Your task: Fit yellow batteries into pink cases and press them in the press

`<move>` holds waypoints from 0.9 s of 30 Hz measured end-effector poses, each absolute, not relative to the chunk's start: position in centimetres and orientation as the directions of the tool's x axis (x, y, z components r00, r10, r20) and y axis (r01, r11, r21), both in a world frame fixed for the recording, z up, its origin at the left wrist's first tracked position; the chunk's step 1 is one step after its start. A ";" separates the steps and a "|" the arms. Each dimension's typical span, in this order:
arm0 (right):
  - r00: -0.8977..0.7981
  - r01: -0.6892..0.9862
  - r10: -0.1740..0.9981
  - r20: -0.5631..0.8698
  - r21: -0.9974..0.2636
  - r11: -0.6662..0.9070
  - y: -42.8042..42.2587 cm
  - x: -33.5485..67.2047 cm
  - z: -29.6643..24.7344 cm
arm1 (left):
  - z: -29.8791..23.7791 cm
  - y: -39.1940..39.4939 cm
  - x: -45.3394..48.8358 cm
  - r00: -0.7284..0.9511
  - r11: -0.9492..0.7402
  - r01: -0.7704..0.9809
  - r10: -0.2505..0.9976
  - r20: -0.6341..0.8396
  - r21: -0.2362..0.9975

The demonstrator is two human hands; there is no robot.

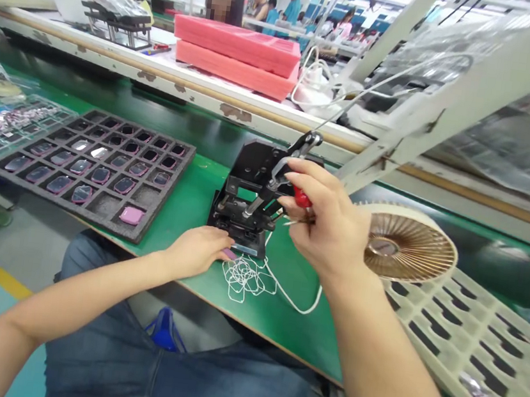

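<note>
A black press fixture (246, 196) with a metal toggle clamp stands on the green bench in front of me. My right hand (325, 215) is closed round the clamp's red-handled lever (302, 196), which is raised at a slant. Low at the front of the fixture, my left hand (198, 251) has its fingers together on a small purple piece (229, 254); only the edge of that piece shows. Just right of those fingertips lies a tangle of thin white loops (245, 278). A white cable (297, 309) curves across the bench beside it.
At left, a dark foam tray (157, 211) holds several framed lens-like parts and a pink-purple case (131, 215). A fan (411, 245) and a pale slotted tray (465, 332) are at right. Pink foam blocks (236, 60) sit on the ledge behind; a slanted post (399, 125) rises there.
</note>
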State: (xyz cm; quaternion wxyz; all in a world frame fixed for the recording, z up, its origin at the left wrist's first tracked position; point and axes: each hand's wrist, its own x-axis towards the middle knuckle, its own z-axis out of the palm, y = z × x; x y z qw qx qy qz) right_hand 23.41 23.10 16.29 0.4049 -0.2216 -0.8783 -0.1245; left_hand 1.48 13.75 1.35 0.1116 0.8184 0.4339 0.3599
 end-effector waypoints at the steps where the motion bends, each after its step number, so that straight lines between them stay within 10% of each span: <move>1: -0.565 0.498 0.287 0.773 0.043 0.866 23.6 23.0 16.5 | 1.0 13.7 1.4 0.373 -0.599 0.632 0.792 0.484 0.492; 9: -0.181 0.630 0.289 0.940 -0.115 0.768 22.8 22.2 21.2 | 0.7 13.9 0.3 0.412 -0.616 0.618 0.783 0.466 0.489; 15: -0.668 0.532 0.395 0.631 0.034 0.846 19.4 23.8 9.4 | 0.8 13.3 -0.7 0.242 -0.565 0.648 0.788 0.566 0.510; 27: -0.683 0.687 0.657 0.320 -0.024 0.726 23.7 21.5 3.4 | 1.4 14.6 -0.7 0.063 -0.471 0.748 0.753 0.655 0.469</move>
